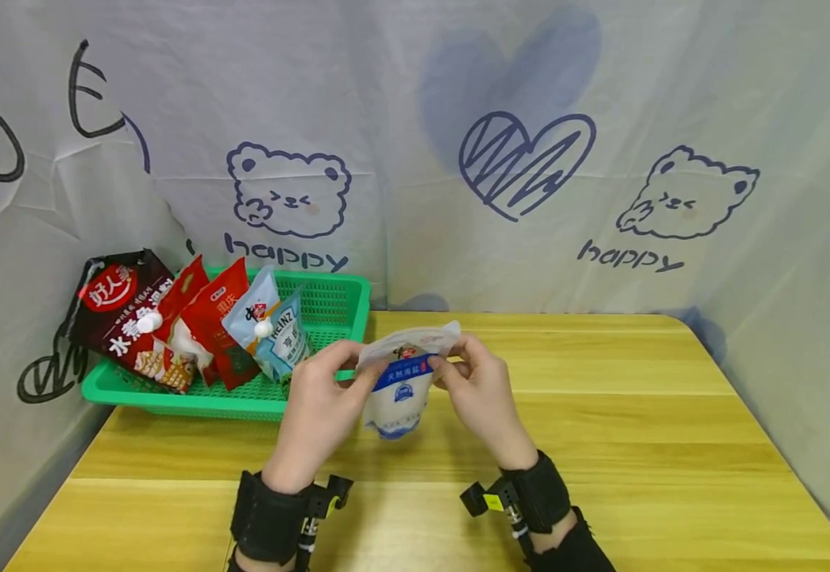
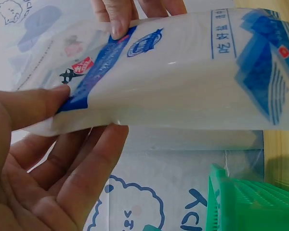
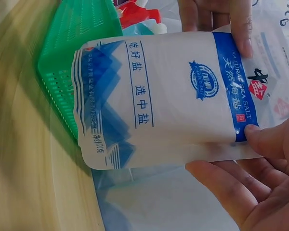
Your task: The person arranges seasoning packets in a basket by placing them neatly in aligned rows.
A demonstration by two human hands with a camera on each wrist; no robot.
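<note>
A white and blue bag of sea salt (image 1: 396,401) is held up above the wooden table, its clear top edge uppermost in the head view. My left hand (image 1: 325,397) pinches one upper side, thumb on the printed front and fingers behind. On the opposite side my right hand (image 1: 479,397) pinches it the same way. The right wrist view shows the front of the salt bag (image 3: 173,101) flat, with a blue band and mountain print. In the left wrist view the salt bag (image 2: 173,72) stretches between both hands.
A green plastic basket (image 1: 329,294) stands at the table's back left. Leaning in it are a dark red seasoning pouch (image 1: 125,310), red packets (image 1: 218,310), a light blue packet (image 1: 250,306) and a Heinz pouch (image 1: 286,342). A printed cloth (image 1: 415,238) hangs behind the wooden table (image 1: 600,445).
</note>
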